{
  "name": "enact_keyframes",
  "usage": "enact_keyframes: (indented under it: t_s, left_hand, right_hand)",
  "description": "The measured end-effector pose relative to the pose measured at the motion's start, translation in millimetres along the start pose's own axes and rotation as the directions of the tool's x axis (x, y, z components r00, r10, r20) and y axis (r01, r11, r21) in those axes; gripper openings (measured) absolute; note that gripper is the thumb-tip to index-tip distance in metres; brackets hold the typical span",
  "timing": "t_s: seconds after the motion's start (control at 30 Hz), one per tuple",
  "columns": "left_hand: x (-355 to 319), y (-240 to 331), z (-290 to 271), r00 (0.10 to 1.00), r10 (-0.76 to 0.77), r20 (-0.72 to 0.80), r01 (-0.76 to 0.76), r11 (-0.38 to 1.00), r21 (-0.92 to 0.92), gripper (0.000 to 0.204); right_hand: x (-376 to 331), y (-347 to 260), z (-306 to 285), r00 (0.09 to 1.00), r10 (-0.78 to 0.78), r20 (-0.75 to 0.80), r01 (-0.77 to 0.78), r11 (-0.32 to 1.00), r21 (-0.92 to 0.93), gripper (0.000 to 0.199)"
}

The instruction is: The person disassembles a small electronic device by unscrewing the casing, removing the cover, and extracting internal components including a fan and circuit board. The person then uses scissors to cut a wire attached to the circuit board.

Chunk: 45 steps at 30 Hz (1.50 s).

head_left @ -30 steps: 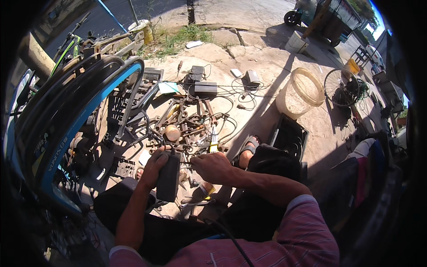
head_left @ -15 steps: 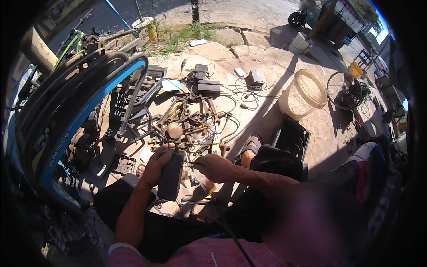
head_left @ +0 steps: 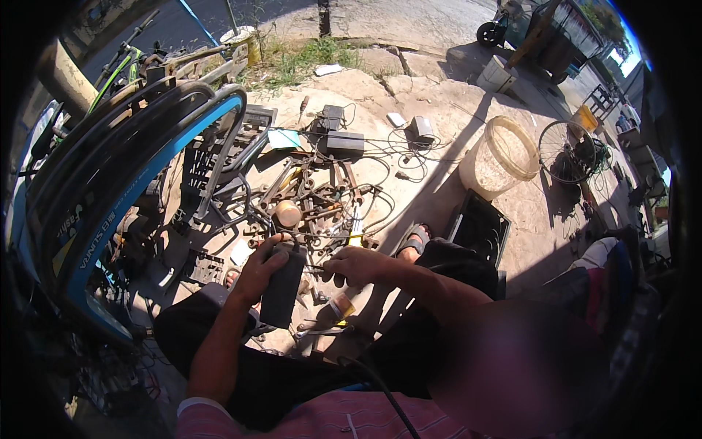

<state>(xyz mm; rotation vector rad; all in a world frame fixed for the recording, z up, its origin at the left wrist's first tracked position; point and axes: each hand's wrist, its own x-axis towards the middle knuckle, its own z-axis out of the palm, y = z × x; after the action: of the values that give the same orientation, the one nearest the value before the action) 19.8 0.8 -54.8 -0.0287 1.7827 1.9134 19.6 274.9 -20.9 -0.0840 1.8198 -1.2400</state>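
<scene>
A: Holding — left hand (head_left: 257, 269) has its fingers clamped on a dark flat box (head_left: 283, 285), upright over the lap. Right hand (head_left: 356, 265) sits just beside it, fingers curled together on something thin; can't tell what.

B: Containers?

A: Two near. One pale round bucket (head_left: 501, 157) on the ground, inside not readable. One black crate (head_left: 479, 230) by the sandalled foot (head_left: 414, 240), dark inside.

B: Room to move?

A: Tight on the left — bicycle rims and tyres (head_left: 124, 183) stacked along that edge. Tool pile (head_left: 322, 197) straight ahead on the concrete, cables trailing. Bare ground between pile and bucket. One spoked wheel (head_left: 567, 150) past the bucket.
</scene>
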Motion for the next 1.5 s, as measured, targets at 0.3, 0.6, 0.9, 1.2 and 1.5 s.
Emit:
enact_keyframes:
  t_s: [0.3,0.6,0.9,1.2,1.5]
  left_hand:
    - [1,-5,2,1.000,0.020,-0.007,-0.020,1.000,0.006,0.040]
    - [-3,9,8,0.999,-0.051,-0.014,0.051,0.999,-0.004,0.055]
    - [-1,3,5,0.999,0.026,-0.029,-0.024,0.999,0.047,0.058]
    - [7,-4,-2,0.993,-0.122,-0.002,0.122,0.992,0.027,0.042]
    - [-2,20,2,1.000,-0.005,0.029,0.006,0.999,-0.039,0.052]
  right_hand:
    - [5,16,24,0.863,-0.460,-0.208,0.266,0.765,-0.586,0.030]
    - [1,7,16,0.917,-0.344,-0.201,0.221,0.859,-0.461,0.036]
    - [-11,-5,1,0.994,-0.107,0.010,0.108,0.991,-0.076,0.027]
    - [14,27,33,0.770,-0.619,-0.153,0.299,0.562,-0.772,0.018]
    - [-11,3,0,0.994,-0.041,0.100,-0.010,0.886,0.464,0.027]
